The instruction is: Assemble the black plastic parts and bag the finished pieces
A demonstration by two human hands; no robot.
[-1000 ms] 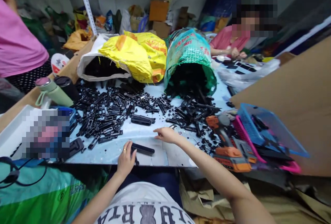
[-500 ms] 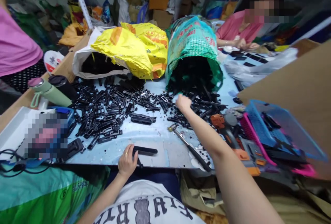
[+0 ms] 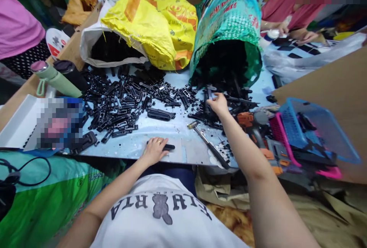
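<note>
My left hand (image 3: 155, 150) lies over a long black bar (image 3: 169, 147) at the table's front edge, its fingers wrapped round the bar's left part. My right hand (image 3: 218, 104) is closed on a flat black part (image 3: 209, 94) in front of the green sack (image 3: 229, 18), at the edge of the heap spilling from its mouth. Between my hands, a hammer (image 3: 209, 145) rests slantwise with its head toward the back. Many small black parts (image 3: 126, 99) cover the left and middle of the table. A few longer black pieces (image 3: 160, 114) are stacked behind my left hand.
A yellow sack (image 3: 143, 22) lies at the back, beside a white one (image 3: 86, 51). Two bottles (image 3: 57, 81) lean at the left. On the right are an orange and grey power tool (image 3: 258, 125) and a blue basket (image 3: 321, 125). A co-worker's hands (image 3: 304, 36) are at the back right.
My right hand has moved slightly right and now holds a flat black part. My left hand has shifted right, further over the bar. The view has tilted down.
</note>
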